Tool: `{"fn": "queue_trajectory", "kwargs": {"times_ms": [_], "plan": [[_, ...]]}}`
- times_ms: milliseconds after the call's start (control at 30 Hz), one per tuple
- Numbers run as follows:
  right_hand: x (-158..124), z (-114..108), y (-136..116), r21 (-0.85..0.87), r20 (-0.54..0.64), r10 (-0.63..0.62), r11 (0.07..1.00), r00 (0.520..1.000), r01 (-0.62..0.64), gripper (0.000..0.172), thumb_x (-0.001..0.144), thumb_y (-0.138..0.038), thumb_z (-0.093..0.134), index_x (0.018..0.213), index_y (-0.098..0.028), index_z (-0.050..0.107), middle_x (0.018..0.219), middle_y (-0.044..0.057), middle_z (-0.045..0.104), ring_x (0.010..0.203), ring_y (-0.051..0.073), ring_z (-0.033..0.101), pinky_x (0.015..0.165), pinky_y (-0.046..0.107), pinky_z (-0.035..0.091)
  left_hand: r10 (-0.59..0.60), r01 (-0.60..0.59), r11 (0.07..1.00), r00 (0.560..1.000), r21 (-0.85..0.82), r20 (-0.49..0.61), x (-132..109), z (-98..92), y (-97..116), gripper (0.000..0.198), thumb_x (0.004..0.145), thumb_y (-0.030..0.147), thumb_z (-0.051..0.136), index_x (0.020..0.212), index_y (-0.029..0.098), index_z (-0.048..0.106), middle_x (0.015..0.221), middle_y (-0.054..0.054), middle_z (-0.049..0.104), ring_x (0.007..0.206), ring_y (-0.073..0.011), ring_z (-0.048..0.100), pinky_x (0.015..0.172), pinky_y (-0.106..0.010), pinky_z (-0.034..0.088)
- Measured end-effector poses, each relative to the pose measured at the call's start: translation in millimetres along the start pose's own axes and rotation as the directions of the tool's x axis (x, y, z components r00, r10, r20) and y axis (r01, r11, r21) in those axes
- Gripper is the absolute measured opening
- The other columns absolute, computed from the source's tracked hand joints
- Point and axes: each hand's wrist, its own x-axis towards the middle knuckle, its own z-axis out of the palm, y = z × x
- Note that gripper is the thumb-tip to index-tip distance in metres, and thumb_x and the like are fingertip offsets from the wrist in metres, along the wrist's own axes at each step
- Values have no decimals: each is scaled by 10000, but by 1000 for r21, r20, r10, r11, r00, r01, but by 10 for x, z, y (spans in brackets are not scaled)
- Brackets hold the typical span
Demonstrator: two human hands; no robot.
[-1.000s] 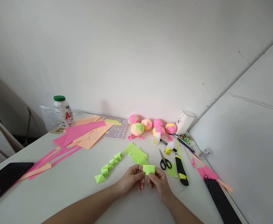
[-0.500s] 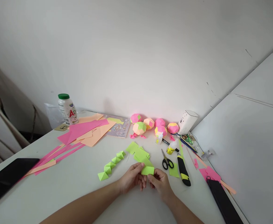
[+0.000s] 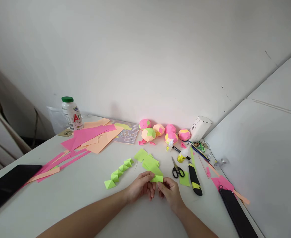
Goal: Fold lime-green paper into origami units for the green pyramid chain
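We record a white table set into a wall corner. Its largest loose items are pink and orange sheets at ten o'clock from the hands and a black tablet at nine o'clock, at the table's edge. A black case lies at four o'clock. The left hand and right hand meet near the front middle of the table. Thumb and forefinger of each pinch a small green paper piece held low over the surface, and the other fingers are curled under. A row of folded green units runs at ten o'clock, near the left hand. A pile of green squares sits at twelve o'clock, touching or just behind the piece; we cannot tell which. A utility knife and scissors lie at two o'clock.
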Motion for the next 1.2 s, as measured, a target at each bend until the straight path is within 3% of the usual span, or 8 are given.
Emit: {"fn": "queue_trajectory", "kwargs": {"times_ms": [433, 633, 733, 867, 1067, 1200], "plan": [[7, -5, 25, -10, -41, 1, 1000, 999, -1, 297, 740, -436, 634, 695, -148, 580, 528, -23, 509, 455, 105, 477, 433, 223, 390, 9, -8, 1000, 1000, -19, 12, -1, 4, 7, 240, 791, 394, 546, 774, 170, 462, 594, 21, 567, 395, -129, 564, 341, -221, 434], [10, -2, 13, 15, -24, 17, 1000, 1000, -16, 280, 744, -416, 635, 732, -144, 572, 552, -24, 514, 458, 97, 468, 440, 221, 394, 25, -25, 1000, 999, 9, 23, -13, 15, 25, 147, 734, 248, 607, 745, 144, 505, 620, 3, 582, 407, -117, 558, 359, -221, 438], [3, 11, 6, 51, -32, 17, 999, 999, -15, 300, 726, -386, 658, 892, -160, 552, 673, -9, 546, 456, 85, 463, 430, 219, 394, 11, -11, 1000, 1000, 21, -3, -7, 20, 24, 153, 689, 180, 625, 798, 143, 524, 559, 10, 583, 384, -112, 538, 359, -217, 434], [-21, 34, 21, 79, -40, -28, 996, 999, 31, 480, 721, -348, 666, 1114, -229, 418, 920, 27, 527, 508, 83, 493, 438, 216, 405, 7, -5, 999, 999, 36, -47, 19, 1, -13, 222, 656, 191, 659, 828, 149, 525, 505, 19, 579, 367, -114, 527, 355, -211, 423], [-29, 50, 36, 103, -37, -142, 984, 989, 146, 310, 726, -314, 652, 866, -243, 386, 932, 7, 510, 538, 85, 501, 472, 216, 400, 61, -48, 993, 990, 105, -123, 19, 43, -50, 306, 715, 419, 630, 815, 147, 534, 506, 18, 571, 358, -107, 514, 350, -204, 390], [-26, 36, 19, 40, -30, -218, 975, 975, 220, 224, 768, -298, 602, 794, -218, 394, 1000, 30, 467, 591, 92, 528, 543, 240, 436, 137, -82, 962, 970, 261, -200, -23, 133, -41, 368, 733, 487, 575, 863, 143, 564, 549, 2, 583, 436, -131, 544, 410, -231, 409]]}}
